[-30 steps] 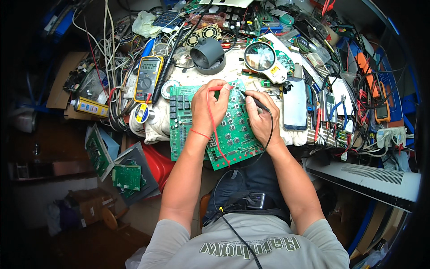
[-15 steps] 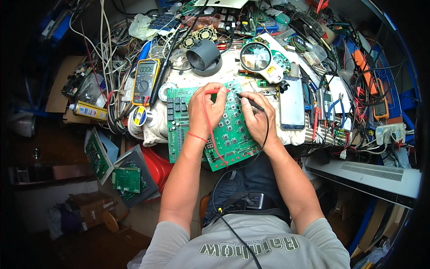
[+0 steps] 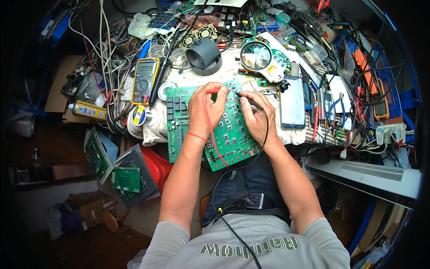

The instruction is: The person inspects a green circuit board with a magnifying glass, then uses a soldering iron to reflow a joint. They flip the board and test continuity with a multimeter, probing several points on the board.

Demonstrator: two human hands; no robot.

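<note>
A yellow multimeter [image 3: 144,80] is seen near the workbench's left edge, a round magnifier [image 3: 256,56] toward its back, and a phone [image 3: 292,102], possibly face up, at the right.

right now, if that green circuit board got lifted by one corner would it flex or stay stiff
The green circuit board would probably stay stiff: it juts past the bench edge without visible sag. It looks fairly light, a thin sheet carrying only small buttons and relays. It could slide or tip if pushed, since the left hand and right hand pressing probes on it seem to steady it.
</note>
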